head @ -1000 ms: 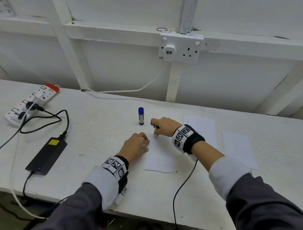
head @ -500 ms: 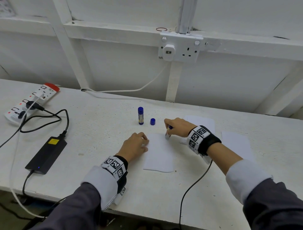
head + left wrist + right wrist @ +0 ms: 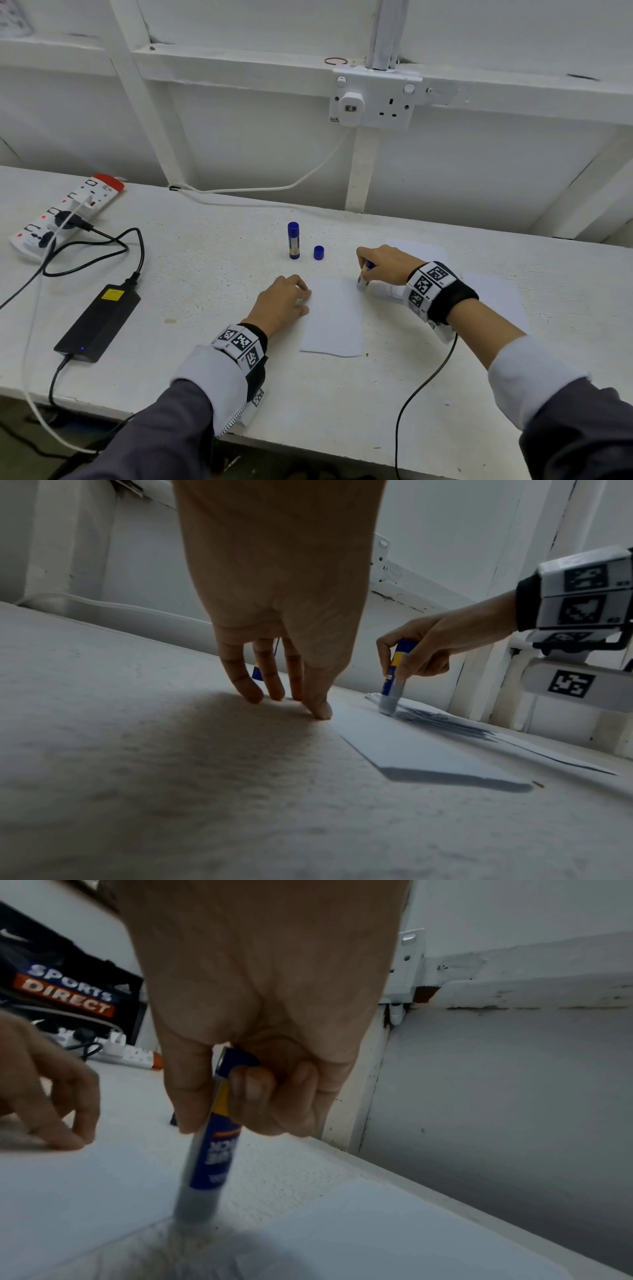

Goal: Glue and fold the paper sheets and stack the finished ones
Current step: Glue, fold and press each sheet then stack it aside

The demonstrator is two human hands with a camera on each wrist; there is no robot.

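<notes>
Over the last second the right hand (image 3: 383, 265) had slid rightward along the far edge of the white rectangular paper sheet (image 3: 334, 318), uncovering the small blue cap (image 3: 318, 252). It clenched the uncapped blue-and-yellow glue stick (image 3: 394, 674), tip down on the sheet's far right corner. The left hand (image 3: 281, 305), fingers straight, pinned the sheet's left edge mid-desk. A stroke running off that corner could smear the white desk (image 3: 205, 274) or the stacked white sheets (image 3: 421, 250) just beside it; a lighter pin might let the paper skid. Bare desk lay toward the near edge, while a second, capped blue glue stick (image 3: 293, 240) stood beyond.
</notes>
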